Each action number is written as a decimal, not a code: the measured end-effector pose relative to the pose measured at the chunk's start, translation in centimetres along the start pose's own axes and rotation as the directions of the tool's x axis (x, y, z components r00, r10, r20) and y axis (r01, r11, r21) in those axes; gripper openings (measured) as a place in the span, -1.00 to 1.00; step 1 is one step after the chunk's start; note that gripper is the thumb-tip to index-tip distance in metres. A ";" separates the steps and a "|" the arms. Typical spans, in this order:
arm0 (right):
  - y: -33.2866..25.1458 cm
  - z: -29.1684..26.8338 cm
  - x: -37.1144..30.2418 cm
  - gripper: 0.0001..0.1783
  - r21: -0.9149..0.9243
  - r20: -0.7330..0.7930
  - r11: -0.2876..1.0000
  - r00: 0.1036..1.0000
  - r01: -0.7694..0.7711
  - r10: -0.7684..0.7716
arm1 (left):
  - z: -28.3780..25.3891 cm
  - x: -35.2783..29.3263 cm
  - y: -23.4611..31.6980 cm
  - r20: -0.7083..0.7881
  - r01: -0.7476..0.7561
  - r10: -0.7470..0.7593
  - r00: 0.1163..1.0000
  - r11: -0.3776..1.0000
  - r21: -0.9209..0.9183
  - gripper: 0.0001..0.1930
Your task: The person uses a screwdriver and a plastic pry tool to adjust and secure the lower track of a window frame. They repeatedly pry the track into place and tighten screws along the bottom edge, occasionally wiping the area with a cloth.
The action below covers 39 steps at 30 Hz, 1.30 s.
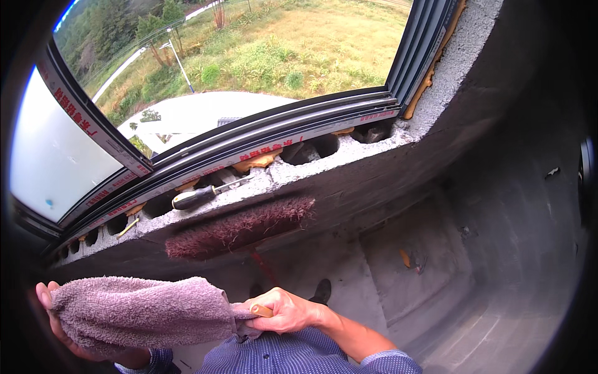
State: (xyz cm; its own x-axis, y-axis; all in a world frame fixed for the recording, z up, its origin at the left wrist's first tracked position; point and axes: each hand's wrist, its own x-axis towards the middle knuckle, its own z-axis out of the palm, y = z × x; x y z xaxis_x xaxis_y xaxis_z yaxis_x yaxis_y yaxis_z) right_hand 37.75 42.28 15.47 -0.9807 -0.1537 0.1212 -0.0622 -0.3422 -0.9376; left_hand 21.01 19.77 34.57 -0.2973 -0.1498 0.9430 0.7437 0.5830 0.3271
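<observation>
A mauve terry towel (143, 308) stretches between my two hands at the lower left, bulging as if draped over something I cannot make out. My left hand (56, 324) grips its left end, with fingertips showing at the edge and the palm mostly hidden behind the cloth. At the other end my right hand (283, 311) is closed round the gathered towel and a tan wooden stick (261, 310), whose tip pokes out by the thumb. Beyond the towel, a dark red bristle broom head (243, 227) stands against the wall below the window.
On the rough sill lies a screwdriver (196, 196) with a black and pale handle. Hollow blocks (305, 153) and yellow foam (256, 162) line the sliding window frame (268, 137). A frosted pane (56, 159) is at left. A brown leaf (405, 258) lies on the grey floor (336, 268).
</observation>
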 end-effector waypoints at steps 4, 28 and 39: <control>-3.6 -4.8 -4.8 -0.60 0.142 0.007 0.987 0.997 -0.078 0.078 | -0.4 -2.3 3.0 0.100 0.081 -0.066 0.993 0.985 -0.155 -0.57; -13.3 -32.7 -15.8 -0.69 -0.607 -0.762 0.794 0.315 -0.043 -0.565 | 8.4 1.1 11.1 0.436 0.553 -0.345 0.831 0.442 -0.706 -0.76; -32.2 -21.6 11.2 -0.52 -0.503 -0.408 0.857 0.905 -0.112 -0.121 | 21.1 2.6 -2.8 0.579 0.552 -0.291 0.762 0.759 -0.345 -0.76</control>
State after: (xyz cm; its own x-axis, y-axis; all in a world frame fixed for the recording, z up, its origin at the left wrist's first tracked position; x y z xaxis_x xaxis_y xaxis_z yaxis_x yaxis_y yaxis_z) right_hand 24.81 71.56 39.96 -0.9557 0.2803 0.0900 -0.0365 0.1907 -0.9810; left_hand 5.52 34.65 34.83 -0.7895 0.1783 0.5873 0.6069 0.0839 0.7904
